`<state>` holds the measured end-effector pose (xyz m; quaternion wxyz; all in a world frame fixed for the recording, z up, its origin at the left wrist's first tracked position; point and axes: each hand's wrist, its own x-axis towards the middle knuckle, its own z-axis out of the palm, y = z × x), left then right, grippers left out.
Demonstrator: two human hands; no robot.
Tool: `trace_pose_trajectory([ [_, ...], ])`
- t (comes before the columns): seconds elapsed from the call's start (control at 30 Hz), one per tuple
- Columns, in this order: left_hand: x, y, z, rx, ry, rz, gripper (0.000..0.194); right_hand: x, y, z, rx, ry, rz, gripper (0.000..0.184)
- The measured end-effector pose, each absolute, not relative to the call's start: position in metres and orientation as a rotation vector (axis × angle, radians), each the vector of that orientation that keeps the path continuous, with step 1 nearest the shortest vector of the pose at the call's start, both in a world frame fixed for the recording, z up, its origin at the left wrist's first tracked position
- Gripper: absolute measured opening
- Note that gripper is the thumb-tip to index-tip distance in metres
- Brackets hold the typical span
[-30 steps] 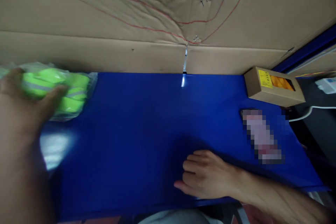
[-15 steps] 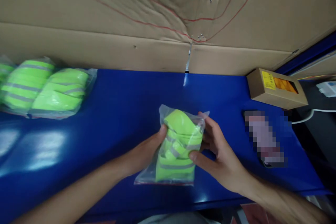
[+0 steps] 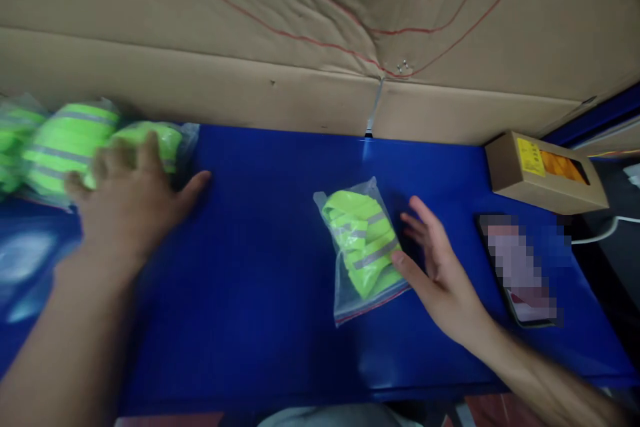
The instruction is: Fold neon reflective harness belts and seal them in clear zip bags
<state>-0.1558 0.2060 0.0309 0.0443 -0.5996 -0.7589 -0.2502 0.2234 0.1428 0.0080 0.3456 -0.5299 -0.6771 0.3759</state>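
Observation:
A folded neon yellow-green reflective vest (image 3: 367,240) lies in a clear plastic bag with a red strip along its near edge. My right hand (image 3: 440,270) is beside it on the right, fingers apart and thumb tip at the bag's edge. Far to the left, my left hand (image 3: 130,197) is spread over another bagged reflective vest (image 3: 167,137), hiding much of it; whether it touches the bag I cannot tell. Next to that lies a second bagged vest (image 3: 70,143), with more neon bagged cloth (image 3: 15,137) at the left frame edge.
A blue table (image 3: 240,267) carries everything, with a cardboard wall (image 3: 200,67) behind it. On the right are a cardboard box (image 3: 545,173) with orange contents and a phone (image 3: 520,273) whose screen is blurred out. A white cable (image 3: 600,237) runs beyond the phone.
My left hand has let go of the middle bag and moved left over the other bags. The middle bag now lies at a different angle, and my right hand has loosened from it.

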Motion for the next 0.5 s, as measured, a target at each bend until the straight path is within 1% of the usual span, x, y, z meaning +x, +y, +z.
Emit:
trace_pose_trajectory([
  [0.07, -0.159, 0.206, 0.022, -1.858, -2.353, -0.651, 0.076, 0.224, 0.141, 0.017, -1.376, -1.924, 0.671, 0.072],
  [0.13, -0.159, 0.205, 0.018, -1.874, -2.355, -0.535, 0.068, 0.222, 0.137, 0.025, -1.354, -2.064, 0.508, 0.073],
  [0.23, -0.157, 0.205, 0.02, -1.935, -2.287, -0.435, 0.056, 0.216, 0.132, 0.029, -1.295, -2.293, 0.49, 0.073],
  [0.33, -0.145, 0.205, 0.021, -2.052, -2.12, -0.417, 0.053, 0.211, 0.129, 0.023, -1.301, -2.448, 0.469, 0.078],
  [0.43, -0.107, 0.194, 0.016, -2.206, -1.96, -0.634, 0.043, 0.21, 0.131, 0.014, -1.432, -2.363, 0.511, 0.098],
  [0.5, -0.073, 0.18, 0.015, -2.323, -1.795, -0.954, 0.038, 0.213, 0.136, 0.01, -1.483, -2.267, 0.544, 0.107],
])
